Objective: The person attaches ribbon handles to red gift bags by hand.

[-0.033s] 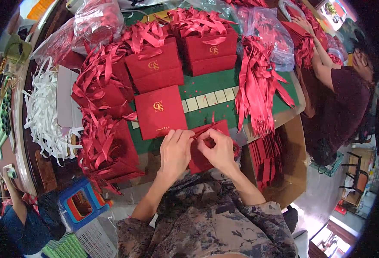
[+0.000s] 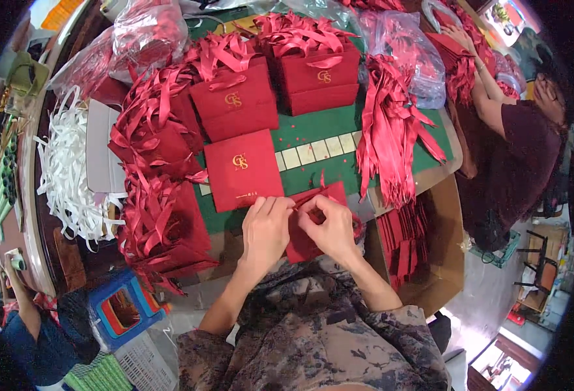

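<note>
From the head view, a green surface [image 2: 339,127] fills the middle, with a row of pale square tiles [image 2: 313,154] across it and a rounded wooden rim on the left. A pile of white paper strips [image 2: 65,176] lies at that left edge, just beside a grey card sheet [image 2: 99,153]. Beyond the right edge another person [image 2: 515,150] in a dark red top works at more red material; the floor shows pale below.

An open cardboard box [image 2: 443,260] stands just right of the person, holding flat red pieces on edge [image 2: 404,244]. Clear plastic bags [image 2: 407,49] at the far side hold red ribbon, and a loose sheaf of red ribbons [image 2: 388,140] hangs over the right side of the surface. Finished red gift bags [image 2: 235,101] with ribbon handles stand at the back, with more stacked on the left. A blue stool [image 2: 124,309] sits lower left.

A flat red bag [image 2: 242,169] with a gold emblem lies just beyond the hands. The left hand [image 2: 264,228] and right hand [image 2: 329,228] meet over a folded red bag [image 2: 306,241] at the near edge; both are curled, fingertips pinching a thin red ribbon [image 2: 309,195] at its top
</note>
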The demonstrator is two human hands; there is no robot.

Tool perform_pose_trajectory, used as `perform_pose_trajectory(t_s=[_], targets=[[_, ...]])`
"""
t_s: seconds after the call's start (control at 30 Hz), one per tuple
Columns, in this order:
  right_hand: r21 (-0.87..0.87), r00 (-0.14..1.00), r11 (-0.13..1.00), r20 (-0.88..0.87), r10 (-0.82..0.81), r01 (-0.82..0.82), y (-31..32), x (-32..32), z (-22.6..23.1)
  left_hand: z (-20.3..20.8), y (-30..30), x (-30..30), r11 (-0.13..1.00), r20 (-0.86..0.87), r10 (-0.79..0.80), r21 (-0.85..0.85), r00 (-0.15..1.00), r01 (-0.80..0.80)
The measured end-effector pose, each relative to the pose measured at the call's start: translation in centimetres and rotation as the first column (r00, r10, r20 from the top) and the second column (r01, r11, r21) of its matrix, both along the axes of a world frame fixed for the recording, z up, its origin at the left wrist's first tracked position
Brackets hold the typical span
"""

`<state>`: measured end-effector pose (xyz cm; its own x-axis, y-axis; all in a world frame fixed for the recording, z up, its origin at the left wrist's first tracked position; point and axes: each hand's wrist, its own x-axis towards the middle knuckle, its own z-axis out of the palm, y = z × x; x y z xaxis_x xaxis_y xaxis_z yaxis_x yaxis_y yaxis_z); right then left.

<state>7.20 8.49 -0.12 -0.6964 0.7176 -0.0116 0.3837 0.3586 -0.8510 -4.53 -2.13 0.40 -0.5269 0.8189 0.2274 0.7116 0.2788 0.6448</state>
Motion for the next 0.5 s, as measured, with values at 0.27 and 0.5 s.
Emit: perform_pose_trajectory(t_s=[0.27, 0.5], targets=[[-0.012, 0.998, 1.000, 0.060, 0.026, -0.025, -0.4, -0.4, 0.6, 0.3, -0.2, 0.0, 0.999, 0.162, 0.029, 0.032, 0.986, -0.035], [-0.067, 0.988, 0.996, -0.136, -0.075, 0.066, -1.1, -0.2, 0.1, 0.8, -0.1, 0.1, 0.997, 0.309, 0.059, 0.027, 0.949, -0.071]])
